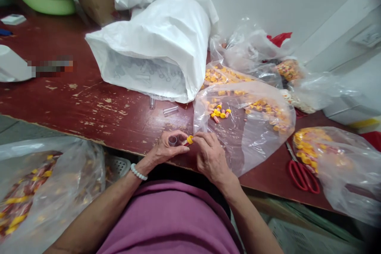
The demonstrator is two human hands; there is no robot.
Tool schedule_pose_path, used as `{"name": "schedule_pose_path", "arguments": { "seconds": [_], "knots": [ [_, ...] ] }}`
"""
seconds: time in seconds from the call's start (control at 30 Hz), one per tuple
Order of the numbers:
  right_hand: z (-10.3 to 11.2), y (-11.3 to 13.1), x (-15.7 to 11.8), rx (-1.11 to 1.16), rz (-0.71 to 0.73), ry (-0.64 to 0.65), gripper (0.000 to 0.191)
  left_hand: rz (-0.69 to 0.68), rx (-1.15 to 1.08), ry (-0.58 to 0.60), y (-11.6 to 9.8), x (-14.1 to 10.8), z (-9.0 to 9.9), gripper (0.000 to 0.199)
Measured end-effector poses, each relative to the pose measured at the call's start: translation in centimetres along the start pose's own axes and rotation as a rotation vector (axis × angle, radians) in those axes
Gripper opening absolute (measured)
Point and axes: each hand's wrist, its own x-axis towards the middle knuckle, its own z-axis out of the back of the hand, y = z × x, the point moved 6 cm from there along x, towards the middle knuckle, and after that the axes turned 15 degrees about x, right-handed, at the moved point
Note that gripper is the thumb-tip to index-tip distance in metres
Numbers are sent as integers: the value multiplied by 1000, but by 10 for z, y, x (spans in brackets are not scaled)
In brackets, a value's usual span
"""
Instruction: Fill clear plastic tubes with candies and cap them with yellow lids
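Observation:
My left hand [170, 146] is closed around clear plastic tubes [172, 140], their round open ends facing me. My right hand [210, 154] pinches a yellow-capped piece [189, 139] with a pale reddish stem, whose stem end lies at the mouth of one tube. Whether the stem is inside the tube I cannot tell. Just beyond, two loose clear tubes [170, 111] lie on the table. Several more yellow-capped pieces [219, 112] rest on the spread plastic bag [256, 147] past my right hand.
A white sack [166, 31] of clear tubes lies open on the worn red table [74, 103]. Red-handled scissors [303, 176] sit by a bag of yellow-capped pieces [309, 151] at right. Filled bags [50, 190] stand below the edge at left. A green basin [44, 0] is far left.

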Motion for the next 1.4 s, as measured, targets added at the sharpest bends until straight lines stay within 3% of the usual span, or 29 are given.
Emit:
{"name": "schedule_pose_path", "arguments": {
  "seconds": [0.17,0.27,0.33,0.43,0.47,0.57,0.7,0.93,1.07,1.2,1.3,1.37,1.4],
  "knots": [
    [-7,9,1,116,-13,-52,38,29,-76,-13,3,1,1,22],
    [4,2,5,246,-36,-57,45,88,-183,-30,8,0,0,24],
    [25,-25,11,250,-106,-149,41,129,-243,-44,11,-1,-1,26],
    [62,-98,19,4,-336,-326,35,124,-242,-44,10,-2,-2,27],
    [71,-124,21,-113,-424,-325,37,111,-228,-35,9,-2,-3,27],
    [83,-187,27,-179,-518,-290,38,90,-181,-25,7,-2,-4,28],
    [80,-219,22,-181,-551,-198,29,76,-142,-40,8,-1,-4,30],
    [77,-213,17,-165,-553,-206,42,64,-96,-18,8,-1,-6,30],
    [68,-202,13,-125,-537,-193,33,69,-72,-18,8,0,-5,29],
    [72,-191,4,-86,-572,-248,24,61,-60,-26,7,0,-5,30],
    [76,-165,1,-16,-604,-318,29,53,-35,-37,6,1,-4,29],
    [70,-131,2,138,-587,-367,34,45,-22,-41,5,0,-4,29],
    [63,-110,4,319,-551,-406,34,40,-19,-42,5,0,-4,29]
  ]
}}
